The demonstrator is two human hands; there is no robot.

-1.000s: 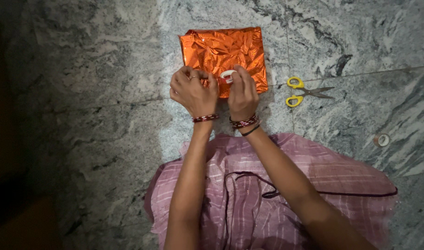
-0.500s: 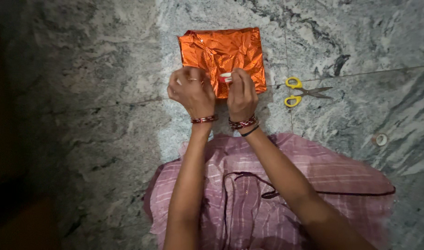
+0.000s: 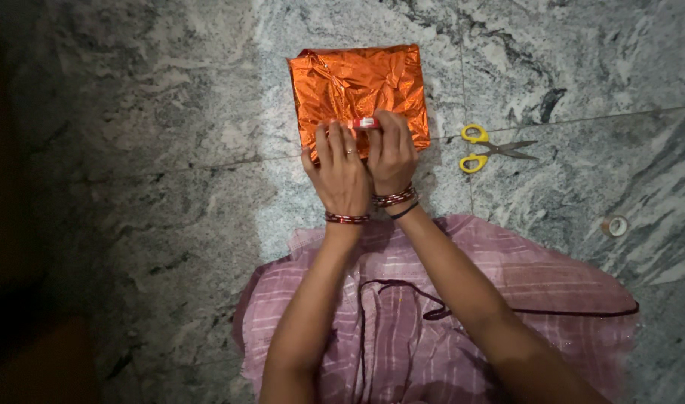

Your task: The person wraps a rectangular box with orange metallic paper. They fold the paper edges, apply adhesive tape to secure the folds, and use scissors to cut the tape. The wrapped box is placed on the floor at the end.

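A parcel wrapped in crinkled orange foil [image 3: 355,82] lies on the grey stone floor [image 3: 170,112] in front of me. My right hand [image 3: 391,153] grips a small roll of tape [image 3: 366,123] against the parcel's near edge. Beside it, my left hand [image 3: 341,168] lies flat with its fingers stretched onto the same edge of the foil. Both wrists carry bangles. The near edge of the parcel is hidden under my hands.
Yellow-handled scissors [image 3: 486,149] lie on the floor just right of the parcel. A second small tape roll [image 3: 616,225] sits further right. Pink checked cloth [image 3: 432,299] covers my lap below my arms.
My left hand has moved right, next to my right hand, and its fingers have flattened onto the parcel's edge. The tape roll has tilted and sits lower against the foil.
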